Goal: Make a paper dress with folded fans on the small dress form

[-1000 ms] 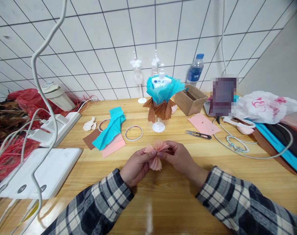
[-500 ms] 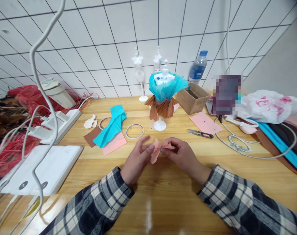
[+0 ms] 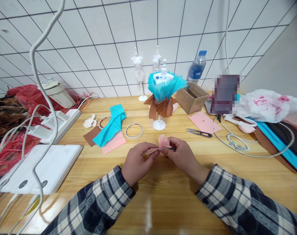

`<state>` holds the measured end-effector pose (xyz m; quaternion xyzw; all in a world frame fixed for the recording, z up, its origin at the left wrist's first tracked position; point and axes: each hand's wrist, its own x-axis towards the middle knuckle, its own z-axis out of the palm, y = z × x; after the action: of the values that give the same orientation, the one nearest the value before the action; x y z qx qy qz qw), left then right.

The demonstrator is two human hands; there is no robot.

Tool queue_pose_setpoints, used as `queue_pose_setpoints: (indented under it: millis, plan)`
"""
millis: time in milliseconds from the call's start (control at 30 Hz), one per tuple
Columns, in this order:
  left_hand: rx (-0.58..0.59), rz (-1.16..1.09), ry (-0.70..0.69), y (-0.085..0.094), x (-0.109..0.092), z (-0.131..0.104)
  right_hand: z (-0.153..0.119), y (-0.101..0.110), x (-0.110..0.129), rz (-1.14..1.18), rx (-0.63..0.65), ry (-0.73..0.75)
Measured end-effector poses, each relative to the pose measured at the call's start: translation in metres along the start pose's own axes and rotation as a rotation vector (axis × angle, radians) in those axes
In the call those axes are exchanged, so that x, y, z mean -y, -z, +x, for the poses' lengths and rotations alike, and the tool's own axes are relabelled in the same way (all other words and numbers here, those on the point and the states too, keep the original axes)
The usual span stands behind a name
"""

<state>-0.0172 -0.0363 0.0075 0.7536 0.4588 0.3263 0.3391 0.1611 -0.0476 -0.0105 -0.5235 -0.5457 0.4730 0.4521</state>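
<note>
Since half a second ago, the left hand's [image 3: 138, 161] lifted index finger has come down to meet its thumb. Between the hands, just below the frame's centre, is a pleated pink paper rosette [image 3: 163, 141]. Left thumb and index pinch one flattened lobe, while the right hand [image 3: 184, 155] grasps it near the gathered middle. Such thin paper should be light, soft and easily creased or torn, so best held at that gather. Spread out earlier, it now shows one lobe upright.
</note>
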Motion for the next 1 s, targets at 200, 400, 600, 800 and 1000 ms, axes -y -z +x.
queue_pose_setpoints:
  millis: [200,400,600,800,1000]
  plan:
    - [0.032,-0.134,0.115,0.0,-0.0015,0.0012,-0.0007,0.0005,-0.0014,0.02,0.039,-0.01]
    - [0.014,-0.109,0.109,-0.0012,0.0024,0.0011,-0.0023,-0.0011,0.0015,-0.005,-0.019,0.041]
    - [0.08,-0.112,0.116,-0.0003,-0.0034,0.0003,-0.0023,-0.0031,-0.002,-0.055,-0.031,-0.013]
    - [0.069,-0.197,0.127,-0.0007,0.0005,0.0025,-0.0007,-0.0032,-0.003,0.034,0.024,-0.037]
    - [0.107,-0.431,0.212,-0.0015,0.0033,0.0057,-0.0007,-0.0041,-0.0011,0.179,0.047,-0.114]
